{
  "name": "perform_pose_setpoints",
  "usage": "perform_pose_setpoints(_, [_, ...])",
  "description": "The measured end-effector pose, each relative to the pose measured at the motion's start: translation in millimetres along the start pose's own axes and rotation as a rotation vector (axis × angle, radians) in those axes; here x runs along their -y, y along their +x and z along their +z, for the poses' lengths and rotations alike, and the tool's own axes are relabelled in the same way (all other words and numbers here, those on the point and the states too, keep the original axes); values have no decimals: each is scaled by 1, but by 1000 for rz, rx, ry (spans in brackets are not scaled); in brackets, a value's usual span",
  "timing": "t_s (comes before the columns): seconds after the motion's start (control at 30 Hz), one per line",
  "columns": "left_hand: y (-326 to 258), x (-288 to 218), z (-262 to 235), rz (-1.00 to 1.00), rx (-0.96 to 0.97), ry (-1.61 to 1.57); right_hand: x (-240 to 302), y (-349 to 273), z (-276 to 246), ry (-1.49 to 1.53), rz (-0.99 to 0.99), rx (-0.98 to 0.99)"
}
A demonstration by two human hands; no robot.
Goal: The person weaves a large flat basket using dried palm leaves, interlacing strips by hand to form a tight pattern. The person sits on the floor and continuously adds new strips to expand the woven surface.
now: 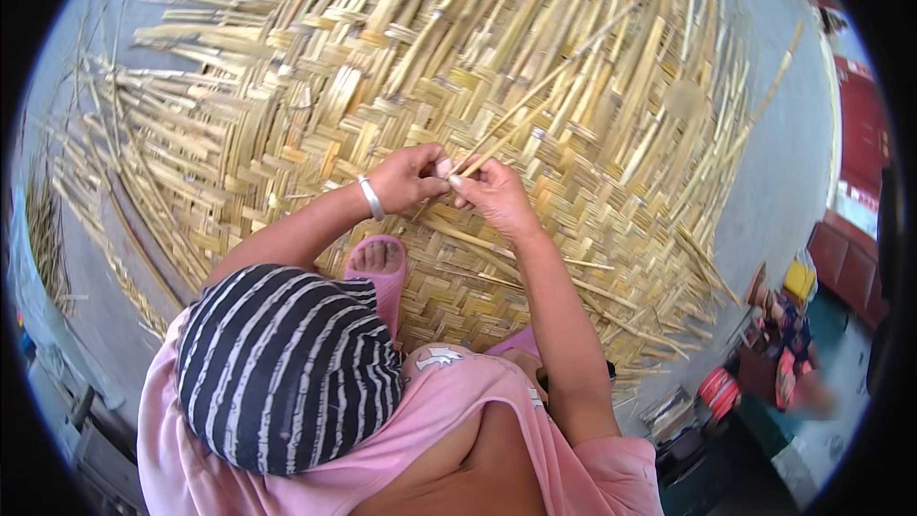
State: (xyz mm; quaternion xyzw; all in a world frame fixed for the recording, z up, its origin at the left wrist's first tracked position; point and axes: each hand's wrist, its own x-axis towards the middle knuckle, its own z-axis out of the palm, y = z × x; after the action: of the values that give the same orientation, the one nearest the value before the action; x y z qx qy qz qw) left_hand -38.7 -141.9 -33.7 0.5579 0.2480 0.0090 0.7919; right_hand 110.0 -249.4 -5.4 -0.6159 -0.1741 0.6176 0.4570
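Note:
Both my hands meet over a woven reed mat [449,287], fingertips almost touching. My right hand [497,199] pinches a long, thin reed strip [504,141] between thumb and fingers. From there the strip slants up and to the right, over the mat's loose ends. My left hand [406,179], with a silver bangle [371,199] at the wrist, is closed at the strip's near end; its fingertips partly hide what they grip. A second thin length runs close beside the strip, and whether the two are one folded piece I cannot tell.
Unwoven reed ends fan out at the mat's far and left sides. My foot in a pink slipper [387,277] rests on the mat. Black-and-white striped cloth [287,373] covers my knee. Another person [791,344] is at the right, near a red bundle [718,392] and a yellow object [799,280].

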Motion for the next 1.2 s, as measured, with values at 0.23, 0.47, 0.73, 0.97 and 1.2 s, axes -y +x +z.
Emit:
perform_pose_setpoints(0.23, [-5,13,-11,31,-122,82,8,18,17,-101,29,18])
perform_pose_setpoints(0.47, [0,17,-25,-35,-249,60,22,38,30,-161,-13,-39])
perform_pose_setpoints(0.73, [-9,10,-43,-151,-303,77,24,51,46,-208,-121,-10])
perform_pose_setpoints(0.97, [-18,-4,-38,-213,-222,-54,33,49,39,-152,-109,-44])
perform_pose_setpoints(1.2, [-33,-7,-19,-181,-170,-132,37,51,17,-146,22,-132])
